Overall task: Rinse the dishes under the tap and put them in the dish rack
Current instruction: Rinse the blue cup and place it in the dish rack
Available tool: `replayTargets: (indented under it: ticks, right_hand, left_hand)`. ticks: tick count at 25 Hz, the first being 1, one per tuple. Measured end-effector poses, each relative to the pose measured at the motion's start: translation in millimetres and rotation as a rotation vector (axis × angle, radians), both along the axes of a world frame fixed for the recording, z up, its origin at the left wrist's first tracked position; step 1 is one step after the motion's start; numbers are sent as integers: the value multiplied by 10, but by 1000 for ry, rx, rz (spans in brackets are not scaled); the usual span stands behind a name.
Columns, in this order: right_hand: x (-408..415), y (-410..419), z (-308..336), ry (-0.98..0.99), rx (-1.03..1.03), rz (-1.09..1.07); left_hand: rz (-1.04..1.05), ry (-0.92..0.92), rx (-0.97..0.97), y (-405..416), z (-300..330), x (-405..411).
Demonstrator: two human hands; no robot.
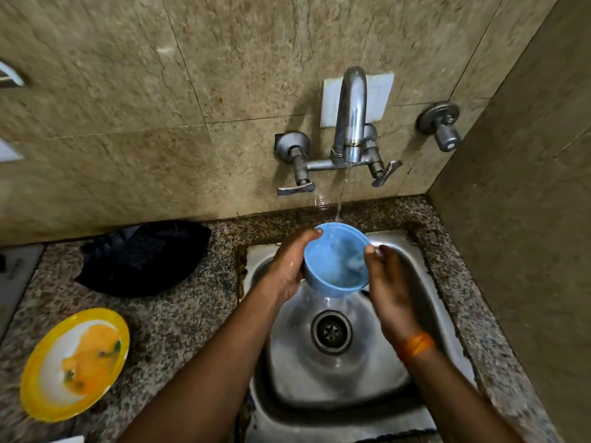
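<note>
**Blue bowl under the running tap, both hands on it**

Left hand grips the blue bowl from its left side, thumb hooked over the rim, fingers curled round the outer wall. Right hand at the bowl's right side, thumb tip on the rim; whether its fingers wrap the wall underneath cannot be told, they are hidden behind the bowl. Orange band on the right wrist.

Bowl held tilted, mouth turned toward the camera, above the back half of the steel sink. Thin stream of water falls from the spout of the wall tap and lands at the bowl's far rim. Water inside the bowl, blurred. Drain sits in the middle of the basin, below and in front of the bowl.

Speckled granite counter left of the sink. Yellow-rimmed plate with orange food residue near the counter's front left edge, well apart from the sink. Dark pan or dish, detail unclear, at the counter's back edge against the tiled wall. Separate valve on the wall right of the tap
</note>
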State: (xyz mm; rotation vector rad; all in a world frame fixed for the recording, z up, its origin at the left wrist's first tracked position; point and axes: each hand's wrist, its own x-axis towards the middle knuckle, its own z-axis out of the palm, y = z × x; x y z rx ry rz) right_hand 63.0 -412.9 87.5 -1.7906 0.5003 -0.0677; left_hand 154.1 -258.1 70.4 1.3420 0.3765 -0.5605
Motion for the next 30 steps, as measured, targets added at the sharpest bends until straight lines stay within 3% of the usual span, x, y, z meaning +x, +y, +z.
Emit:
replayTargets:
  ticks: [1, 2, 3, 4, 6, 10, 12, 15, 19, 22, 24, 30]
  right_hand:
    - [-112, 0, -52, -166, -410, 61]
    - [-194, -6, -104, -325, -697, 174]
    - [-246, -5, -166, -426, -840, 328]
    - [-280, 17, -249, -478, -851, 459]
    - [-350, 101, -428, -433, -641, 501]
    - [-183, 164, -444, -40, 350, 40]
    - [-64, 54, -452, 242, 614, -69]
    - [28, -62, -437, 439, 805, -51]
    - [112, -21, -455, 493, 768, -37]
    - [271, -82, -397, 467, 553, -47]
    - [449, -139, -322, 414, 317, 0]
    - [656, 250, 68, -48, -738, 357]
  left_hand:
    - [35, -3, 46, 44, -13, -32]
    - [52, 0, 74, 81, -35, -59]
    - [49, 18, 92, 107, -49, -103]
    - [39, 43, 112, 128, -61, -152]
    - [23, 53, 176, 132, -89, -233]
    - [-76, -75, 229, 127, -109, -317]
    - [-42, -105, 225, 198, -122, -347]
    - [-22, -122, 179, 278, -179, -372]
    - [-39, -33, 110, 341, -194, -397]
    - [-94, -84, 28, 387, -170, -382]
    - [-84, -178, 93, 280, -122, -361]
    - [-33, -401, 287, -182, 50, -98]
